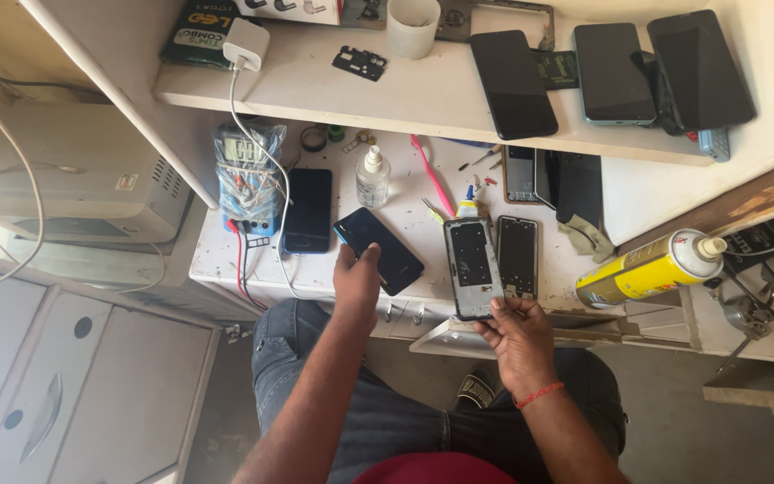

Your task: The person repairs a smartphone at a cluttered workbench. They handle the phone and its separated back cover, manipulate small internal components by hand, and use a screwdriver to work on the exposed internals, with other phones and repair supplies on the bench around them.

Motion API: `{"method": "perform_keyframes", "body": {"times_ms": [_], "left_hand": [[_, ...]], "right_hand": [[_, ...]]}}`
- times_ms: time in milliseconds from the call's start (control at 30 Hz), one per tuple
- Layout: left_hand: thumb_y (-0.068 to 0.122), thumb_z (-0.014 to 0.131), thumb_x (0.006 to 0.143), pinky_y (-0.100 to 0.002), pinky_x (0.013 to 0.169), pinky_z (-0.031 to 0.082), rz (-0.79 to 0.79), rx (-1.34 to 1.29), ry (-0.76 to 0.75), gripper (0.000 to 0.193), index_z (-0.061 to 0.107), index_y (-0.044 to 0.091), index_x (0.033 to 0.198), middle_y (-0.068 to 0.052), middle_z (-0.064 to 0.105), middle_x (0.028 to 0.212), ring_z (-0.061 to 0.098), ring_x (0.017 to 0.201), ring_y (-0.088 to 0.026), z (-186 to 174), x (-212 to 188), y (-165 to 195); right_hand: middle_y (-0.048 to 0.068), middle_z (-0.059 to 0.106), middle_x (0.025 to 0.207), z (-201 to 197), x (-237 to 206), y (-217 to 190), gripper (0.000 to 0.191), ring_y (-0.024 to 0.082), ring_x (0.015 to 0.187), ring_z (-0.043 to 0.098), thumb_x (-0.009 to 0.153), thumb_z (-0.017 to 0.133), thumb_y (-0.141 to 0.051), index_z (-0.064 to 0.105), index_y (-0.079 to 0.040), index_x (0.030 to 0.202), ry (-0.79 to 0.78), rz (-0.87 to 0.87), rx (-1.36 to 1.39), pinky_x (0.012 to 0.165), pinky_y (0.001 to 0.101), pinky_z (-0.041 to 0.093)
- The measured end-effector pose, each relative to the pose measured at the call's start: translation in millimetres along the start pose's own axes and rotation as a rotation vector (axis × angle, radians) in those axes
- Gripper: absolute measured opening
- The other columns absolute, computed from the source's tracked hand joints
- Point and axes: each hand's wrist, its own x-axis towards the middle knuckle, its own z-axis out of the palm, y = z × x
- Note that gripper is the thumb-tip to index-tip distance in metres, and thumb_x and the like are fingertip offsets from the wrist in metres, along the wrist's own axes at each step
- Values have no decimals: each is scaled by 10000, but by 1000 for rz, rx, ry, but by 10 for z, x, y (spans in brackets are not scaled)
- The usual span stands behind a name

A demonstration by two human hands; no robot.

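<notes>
My left hand [356,280] grips the near end of a dark phone [380,248] that lies slanted on the white workbench [405,215]. In my right hand [514,333] I hold the bottom edge of an opened grey phone frame [472,266], its inner side facing up. Right beside it on the bench lies a second opened phone frame [518,255]. A small glue bottle with a blue tip [467,206] stands just behind the held frame.
A black phone on a white cable [308,211] and a bagged multimeter [245,177] sit at the left. A clear dropper bottle [373,177] and a pink tool [433,175] lie further back. Several phones [615,72] rest on the shelf above. A yellow spray can [651,267] lies at the right.
</notes>
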Motion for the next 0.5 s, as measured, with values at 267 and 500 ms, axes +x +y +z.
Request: {"method": "perform_keyframes", "body": {"times_ms": [267,500], "left_hand": [[235,708,995,-359,1138,365,399,182,209,764,294,-111,1536,-247,462,1486,470,1389,-293,51,-164,-382],[223,653,977,-319,952,500,106,30,-115,530,495,-59,1397,-165,703,1171,658,1085,-201,331,-717,-496]], "right_hand": [[79,660,939,63,-168,86,248,176,786,662,889,738,-79,550,-68,1050,-25,31,-14,729,414,636],[87,667,936,168,-355,122,235,215,786,695,880,718,-85,539,-64,1029,-40,89,-18,712,402,631]]}}
